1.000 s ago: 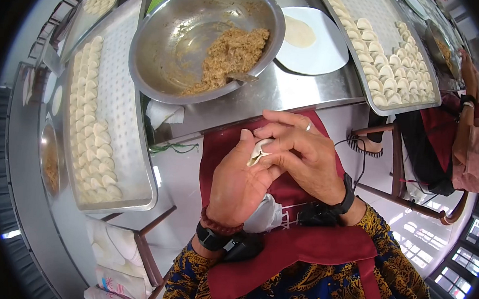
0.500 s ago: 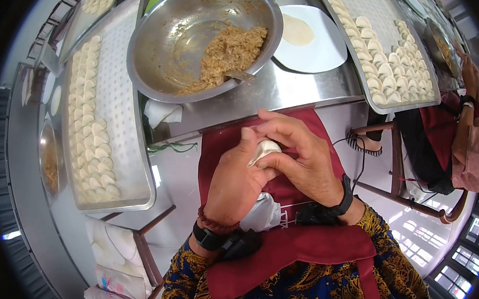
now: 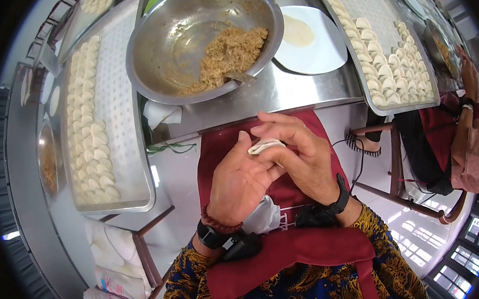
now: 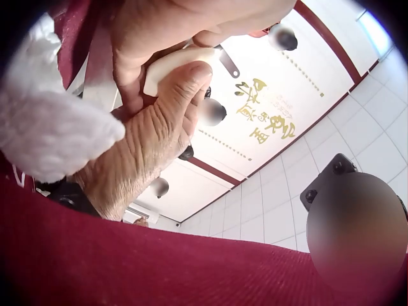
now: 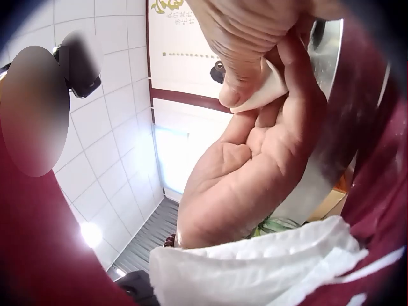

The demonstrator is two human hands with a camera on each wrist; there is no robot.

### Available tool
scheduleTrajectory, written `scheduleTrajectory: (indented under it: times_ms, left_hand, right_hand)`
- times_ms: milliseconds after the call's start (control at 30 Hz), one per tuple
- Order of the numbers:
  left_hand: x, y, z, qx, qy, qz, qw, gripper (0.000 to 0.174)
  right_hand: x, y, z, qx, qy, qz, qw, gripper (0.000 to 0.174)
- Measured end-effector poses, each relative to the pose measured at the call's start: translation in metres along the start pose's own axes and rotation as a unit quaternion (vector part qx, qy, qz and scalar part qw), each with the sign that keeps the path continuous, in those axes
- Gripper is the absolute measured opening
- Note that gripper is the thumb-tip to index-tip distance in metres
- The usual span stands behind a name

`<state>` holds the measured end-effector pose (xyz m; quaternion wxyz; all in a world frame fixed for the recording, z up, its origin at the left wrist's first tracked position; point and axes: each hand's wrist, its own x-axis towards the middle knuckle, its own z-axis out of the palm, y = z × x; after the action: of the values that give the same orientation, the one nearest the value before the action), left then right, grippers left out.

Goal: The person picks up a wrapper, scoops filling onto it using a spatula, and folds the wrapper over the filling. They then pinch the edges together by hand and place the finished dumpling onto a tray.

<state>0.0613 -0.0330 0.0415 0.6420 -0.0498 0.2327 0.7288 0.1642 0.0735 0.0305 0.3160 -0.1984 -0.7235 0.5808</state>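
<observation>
Held up between both hands in front of the apron is a pale, half-moon dumpling [image 3: 265,146]. My right hand [image 3: 308,157] pinches its edge, thumb laid along the near side. The left hand [image 3: 238,184] holds its other end with the fingers, palm facing up and thumb pointing away. In the left wrist view the right thumb [image 4: 191,75] presses on the dumpling [image 4: 167,69], while the left hand [image 4: 197,22] reaches in from above. From the right wrist, the dumpling [image 5: 266,92] shows between the right thumb and the left fingers; the far part of it is hidden.
A steel bowl [image 3: 139,67] of brown filling [image 3: 232,54] with a spoon stands ahead. Right of it, a white plate [image 3: 329,53] bears one round wrapper [image 3: 299,30]. Trays of dumplings flank them, left [image 3: 120,141] and right [image 3: 372,0]. Another person's arm [image 3: 469,82] is at far right.
The dumpling has turned in the fingers: its opening faced me, then its rounded side, now its thin edge. My left hand tipped inward and came back palm up.
</observation>
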Motion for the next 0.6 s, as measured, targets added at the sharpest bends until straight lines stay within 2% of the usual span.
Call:
scheduleTrajectory:
  times_ms: [133,200,400,600]
  left_hand:
    - [-0.0019,0.0013,0.0021,0.047,-0.001,0.022,0.999,0.053]
    - [-0.0023,0.0013,0.0025,0.055,0.000,0.024,0.998,0.051]
    - [-0.0021,0.0015,0.0063,0.095,-0.019,0.029,0.995,0.050]
    - [-0.0021,-0.0005,0.0044,0.090,-0.001,0.042,0.995,0.051]
  right_hand:
    - [0.0032,-0.0002,-0.0026,-0.049,-0.033,0.009,0.998,0.019]
    - [0.0046,0.0002,-0.0024,-0.059,-0.046,-0.030,0.997,0.014]
    - [0.0042,0.0015,-0.0063,-0.044,-0.064,-0.053,0.996,0.009]
    - [0.0031,0.0007,-0.0056,-0.030,-0.055,-0.021,0.998,0.011]
